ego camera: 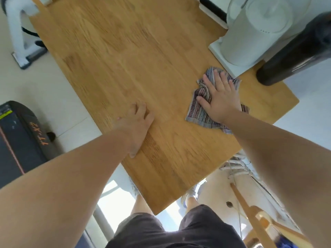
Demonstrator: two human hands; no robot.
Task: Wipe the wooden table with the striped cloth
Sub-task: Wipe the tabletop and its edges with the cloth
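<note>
Shorts point(197, 230) | left hand point(136, 122), loosely curled, rests on wooden table point(125, 59) | right hand point(220, 99), fingers spread, presses striped cloth point(197, 111) | wiping likely partway

Place: looks like a home to me, some dining or living room corner
Table: plain wooden table point(125, 68), right hand point(220, 99) flat on a striped cloth point(195, 113) on it
Just past the hand: white kettle-ish appliance point(254, 29) on a white base, tall dark bottle point(293, 56) right beside it
Far across, left of the hand: white stick vacuum point(19, 33) parked on the pale floor point(44, 86)
Left of the hand, on the floor: dark bag point(19, 140) with orange lettering
Behind the hand, lower right: wooden chair point(250, 212)
</note>
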